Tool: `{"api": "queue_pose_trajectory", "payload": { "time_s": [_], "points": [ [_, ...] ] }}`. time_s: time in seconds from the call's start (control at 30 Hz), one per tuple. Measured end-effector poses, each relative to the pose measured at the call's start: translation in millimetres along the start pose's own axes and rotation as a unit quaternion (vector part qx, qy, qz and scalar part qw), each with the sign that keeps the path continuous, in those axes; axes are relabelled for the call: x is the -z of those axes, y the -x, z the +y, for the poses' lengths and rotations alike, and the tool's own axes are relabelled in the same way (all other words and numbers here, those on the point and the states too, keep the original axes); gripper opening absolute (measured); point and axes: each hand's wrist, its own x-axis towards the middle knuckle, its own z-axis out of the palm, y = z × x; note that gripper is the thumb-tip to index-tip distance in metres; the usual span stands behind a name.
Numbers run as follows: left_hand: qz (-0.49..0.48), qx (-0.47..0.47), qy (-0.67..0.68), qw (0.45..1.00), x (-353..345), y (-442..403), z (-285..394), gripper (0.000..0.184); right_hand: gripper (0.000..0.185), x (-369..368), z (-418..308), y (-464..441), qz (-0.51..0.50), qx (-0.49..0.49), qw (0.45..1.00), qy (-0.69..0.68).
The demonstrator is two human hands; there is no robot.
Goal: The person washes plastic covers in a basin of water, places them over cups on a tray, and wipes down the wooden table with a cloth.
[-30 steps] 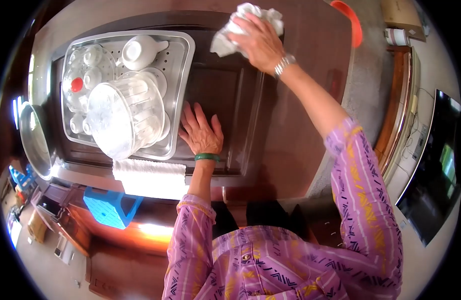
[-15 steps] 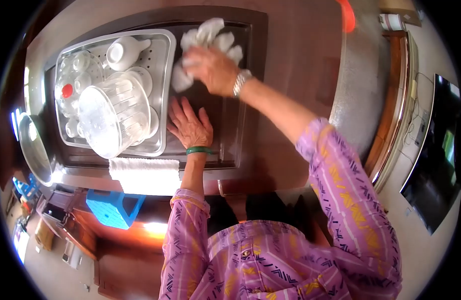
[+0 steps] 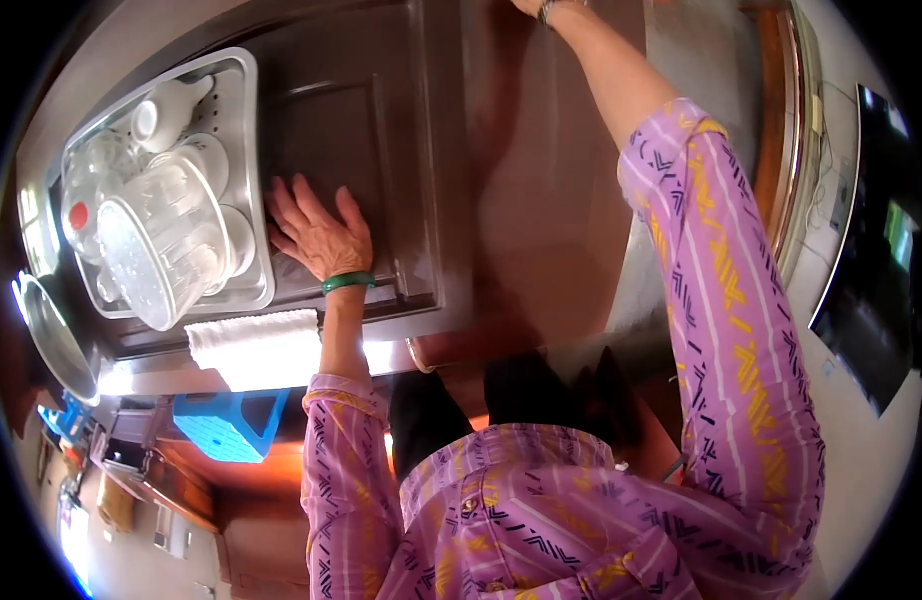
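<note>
My left hand [image 3: 326, 238], a green bangle at its wrist, lies flat with spread fingers on the dark brown inset board [image 3: 326, 125] of the table. Its fingertips are close to the right rim of a metal tray [image 3: 249, 110]. On that tray stand a clear ribbed plastic container [image 3: 171, 230], tilted, a white teapot-like vessel [image 3: 161, 118] and several small cups. Only a sliver of my right hand [image 3: 531, 5] shows at the top edge, beyond a metal watch band. Its fingers are cut off by the frame, so what it holds is hidden.
A folded white towel [image 3: 253, 345] hangs at the table's near edge. Left of it is a round metal basin [image 3: 59, 335]. A blue plastic stool [image 3: 226, 425] stands below. At the far right is a black screen [image 3: 871, 260].
My right hand has moved up and away, off the inset board to the frame's top edge. The crumpled white cloth it pressed on is out of sight. My left hand still lies flat.
</note>
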Motion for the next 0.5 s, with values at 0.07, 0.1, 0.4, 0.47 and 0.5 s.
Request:
{"api": "queue_pose_trajectory", "payload": {
  "time_s": [0.07,0.1,0.4,0.47,0.5],
  "points": [
    [0.002,0.0,-0.01,1.0,-0.4,0.2,0.5,0.055,0.033,-35.2,20.1,24.3,0.113,0.079,0.99,0.012],
    [0.002,0.0,-0.009,1.0,-0.9,-0.5,0.1,0.055,0.033,-37.3,15.1,45.6,0.108,0.071,0.991,-0.045],
    [-0.002,-0.01,-0.014,1.0,-1.0,1.4,1.6,0.054,0.014,-5.3,-88.7,399.5,-0.037,0.048,0.966,-0.251],
    [-0.007,-0.017,-0.014,1.0,-0.9,3.7,-0.4,0.054,0.015,9.0,-97.2,447.5,-0.118,0.045,0.961,-0.247],
    [-0.005,-0.016,-0.015,1.0,-1.3,2.8,0.1,0.054,0.016,7.7,-93.7,452.9,-0.117,0.063,0.964,-0.23]
  ]
}}
